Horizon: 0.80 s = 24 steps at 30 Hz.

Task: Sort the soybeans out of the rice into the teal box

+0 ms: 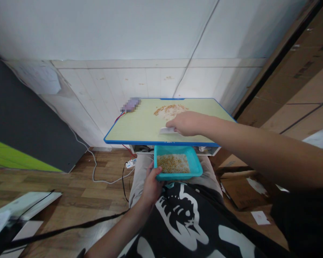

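Observation:
My left hand (152,182) grips the left side of a turquoise plastic tray (196,165), its thumb over the rim. Inside the tray lie yellow soybean-like beans (169,164) mixed with white grains, perhaps rice. The tray rests over my lap, just below the table's front edge. My right hand (183,123) is closed on a flat white scraper-like piece (167,131), whose edge touches the tabletop. Behind that hand a spread of yellow beans and white grains (169,110) lies on the table; my hand and forearm hide part of the surface there.
The small table (129,129) has a pale top and blue rim. A pixelated object with a red cord (131,104) sits at its back left. A power strip (131,163) and cables lie on the floor at left. Cardboard boxes (242,190) stand at right.

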### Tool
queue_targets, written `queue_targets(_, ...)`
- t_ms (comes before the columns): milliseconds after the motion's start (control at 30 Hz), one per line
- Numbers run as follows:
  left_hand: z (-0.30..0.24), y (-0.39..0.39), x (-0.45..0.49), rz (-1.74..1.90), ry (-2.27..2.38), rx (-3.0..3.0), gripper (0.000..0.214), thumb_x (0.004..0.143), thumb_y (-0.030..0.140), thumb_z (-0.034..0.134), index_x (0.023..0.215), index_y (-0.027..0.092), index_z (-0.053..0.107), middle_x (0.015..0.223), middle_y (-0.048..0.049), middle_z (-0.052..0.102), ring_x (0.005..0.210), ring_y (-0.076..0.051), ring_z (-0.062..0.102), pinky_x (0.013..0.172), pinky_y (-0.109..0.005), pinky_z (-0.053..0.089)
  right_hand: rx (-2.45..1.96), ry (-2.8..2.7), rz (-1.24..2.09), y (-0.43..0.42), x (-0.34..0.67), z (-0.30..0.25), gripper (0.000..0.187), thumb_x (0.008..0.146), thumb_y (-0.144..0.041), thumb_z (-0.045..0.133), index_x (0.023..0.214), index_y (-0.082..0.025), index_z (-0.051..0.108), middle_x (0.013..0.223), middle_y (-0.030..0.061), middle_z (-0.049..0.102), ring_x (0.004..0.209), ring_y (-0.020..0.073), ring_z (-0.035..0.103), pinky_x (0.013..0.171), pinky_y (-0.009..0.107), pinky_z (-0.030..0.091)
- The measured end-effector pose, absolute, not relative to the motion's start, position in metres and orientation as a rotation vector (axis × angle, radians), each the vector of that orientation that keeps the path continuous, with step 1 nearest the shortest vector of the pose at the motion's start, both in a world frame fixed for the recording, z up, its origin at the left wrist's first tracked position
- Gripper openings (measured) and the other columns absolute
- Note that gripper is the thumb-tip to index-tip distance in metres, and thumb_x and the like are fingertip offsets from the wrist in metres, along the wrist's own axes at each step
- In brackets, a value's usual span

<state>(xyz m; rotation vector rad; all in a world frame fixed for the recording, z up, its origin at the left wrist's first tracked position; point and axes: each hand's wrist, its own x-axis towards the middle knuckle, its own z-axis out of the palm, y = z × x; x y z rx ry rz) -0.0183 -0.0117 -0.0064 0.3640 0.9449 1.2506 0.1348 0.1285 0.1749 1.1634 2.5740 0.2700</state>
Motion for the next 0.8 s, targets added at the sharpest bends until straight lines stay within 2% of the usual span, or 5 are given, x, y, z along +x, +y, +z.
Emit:
queue_targets(200,-0.008,-0.011,-0.016,1.283,0.947,0.322,0.051,0.063,0.030,0.077,0.113,0.026,0.064,0.111,-0.0087,0.080,0.116,-0.035,0.071,0.089,-0.045,0.060,1.037,2.655,0.408,0.101,0.148,0.157,0.035,0.099,-0.019,0.051,0.127,-0.025,0.072,0.091,0.0104,0.078,0.081,0.0243,0.070,0.064,0.034,0.037)
queue_targets(433,-0.010,-0.012,-0.017,1.279,0.938,0.334,0.050,0.067,0.030,0.076,0.115,0.025,0.064,0.112,-0.0096,0.079,0.116,-0.036,0.071,0.089,-0.047,0.061,1.010,2.635,0.428,0.081,0.166,0.156,0.028,0.102,-0.022,0.052,0.121,-0.026,0.072,0.094,0.0088,0.078,0.084,0.0249,0.069,0.061,0.034,0.035)
queue_targets(633,-0.012,-0.012,-0.018,1.278,0.939,0.331,0.058,0.067,0.030,0.079,0.122,0.023,0.062,0.111,-0.0094,0.079,0.109,-0.035,0.073,0.090,-0.048,0.061,1.115,2.641,0.417,0.075,0.183,0.152,0.025,0.101,-0.022,0.055,0.118,-0.027,0.072,0.094,0.0088,0.077,0.085,0.0240,0.069,0.063,0.033,0.035)
queue_targets(800,-0.010,-0.012,-0.018,1.285,0.922,0.339,0.068,0.066,0.030,0.081,0.129,0.019,0.061,0.111,-0.0103,0.079,0.108,-0.035,0.074,0.092,-0.047,0.060,1.308,2.664,0.354,0.075,0.190,0.149,0.028,0.100,-0.022,0.051,0.120,-0.024,0.071,0.097,0.0108,0.077,0.088,0.0252,0.070,0.066,0.033,0.038)
